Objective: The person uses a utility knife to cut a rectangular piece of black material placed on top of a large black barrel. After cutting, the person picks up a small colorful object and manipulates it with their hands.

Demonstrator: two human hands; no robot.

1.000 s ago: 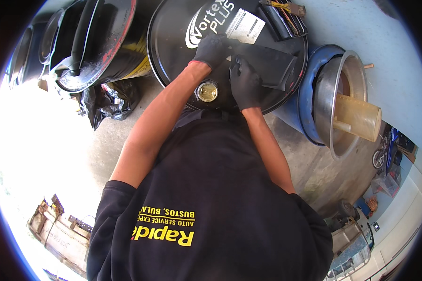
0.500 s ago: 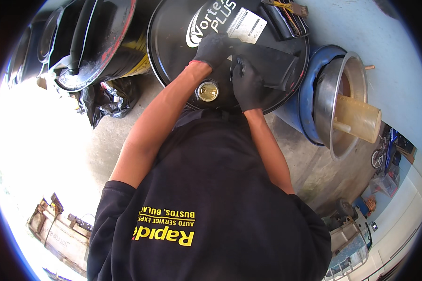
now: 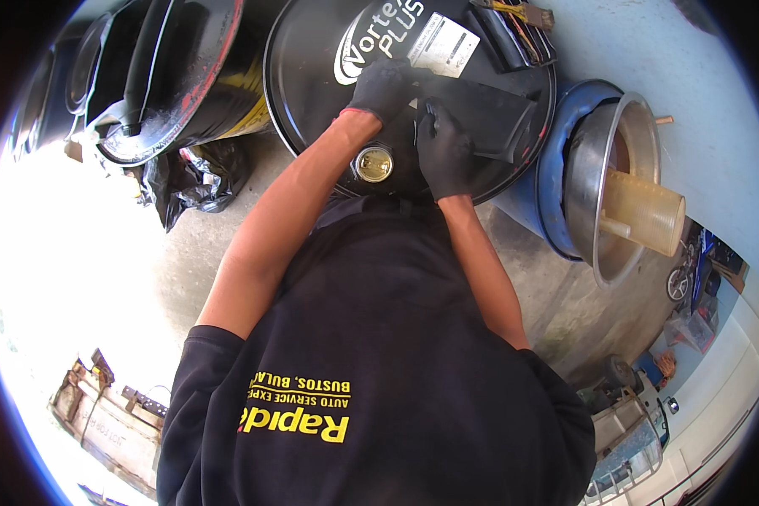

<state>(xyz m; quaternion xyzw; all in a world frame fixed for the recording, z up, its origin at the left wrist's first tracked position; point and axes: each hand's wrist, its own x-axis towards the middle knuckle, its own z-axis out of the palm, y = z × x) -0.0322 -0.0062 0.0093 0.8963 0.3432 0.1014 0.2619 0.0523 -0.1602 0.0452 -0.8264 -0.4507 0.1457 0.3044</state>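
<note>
A flat black panel (image 3: 489,120) with a raised edge at its right end lies over the top of a large black drum (image 3: 308,80). My left hand (image 3: 383,91), in a black glove with a red cuff, is closed around the panel's left end. My right hand (image 3: 447,153), also in a black glove, sits at the panel's near edge with its fingers curled in. Whatever those fingers hold, if anything, is hidden. Close to my left wrist is a small round container (image 3: 374,164) with something yellowish inside.
A brush (image 3: 527,15) lies on a black tray (image 3: 502,42) at the drum's far right. To the right, a metal basin (image 3: 590,160) with a translucent measuring jug (image 3: 645,211) rests on a blue drum (image 3: 552,198). More black drums (image 3: 190,93) and a black plastic bag (image 3: 190,185) are left.
</note>
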